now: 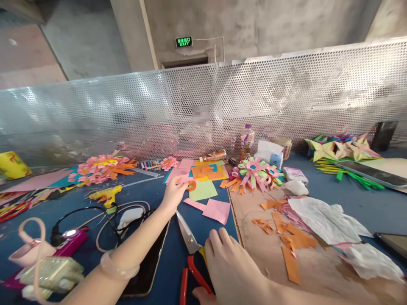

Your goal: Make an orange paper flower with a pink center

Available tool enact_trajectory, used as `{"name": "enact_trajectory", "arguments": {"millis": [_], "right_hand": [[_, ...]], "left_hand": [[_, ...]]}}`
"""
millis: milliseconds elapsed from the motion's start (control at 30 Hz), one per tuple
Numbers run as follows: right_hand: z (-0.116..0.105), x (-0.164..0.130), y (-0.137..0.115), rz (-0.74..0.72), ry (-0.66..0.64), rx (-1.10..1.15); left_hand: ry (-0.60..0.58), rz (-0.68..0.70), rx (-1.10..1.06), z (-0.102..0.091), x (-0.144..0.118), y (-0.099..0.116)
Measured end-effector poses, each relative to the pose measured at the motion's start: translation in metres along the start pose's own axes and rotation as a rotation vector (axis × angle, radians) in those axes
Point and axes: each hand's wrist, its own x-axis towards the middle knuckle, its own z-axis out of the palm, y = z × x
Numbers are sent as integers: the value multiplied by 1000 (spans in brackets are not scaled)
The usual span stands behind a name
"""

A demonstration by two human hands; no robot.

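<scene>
My left hand [174,192] reaches forward over the blue table, its thumb and fingers pinching a small round orange paper piece [191,185]. My right hand [230,264] is at the near edge of the view, its fingers curled over the handles of a pair of scissors [190,243]. Their blades point away from me and look closed or nearly so; the handles are red with some yellow, partly hidden by the hand. Between my hands lie a light green paper square [203,190] and a cut pink paper sheet [218,211].
Orange paper scraps [297,239] and crumpled tissues [329,218] lie at right. Finished paper flowers [254,173] stand near a drink bottle [247,142]. A yellow glue gun [108,195], cables and a purple power strip [71,241] are at left. A perforated metal panel [127,114] closes the back.
</scene>
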Motion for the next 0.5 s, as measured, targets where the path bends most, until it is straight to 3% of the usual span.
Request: {"name": "enact_trajectory", "arguments": {"millis": [200,333,500], "right_hand": [[2,-7,2,-1,-78,-62],[9,-14,16,-20,-85,-103],[8,-33,34,75,-60,-44]], "left_hand": [[-351,204,361,5,-22,13],[-380,250,485,-5,-17,15],[-413,281,557,-20,-4,20]]}}
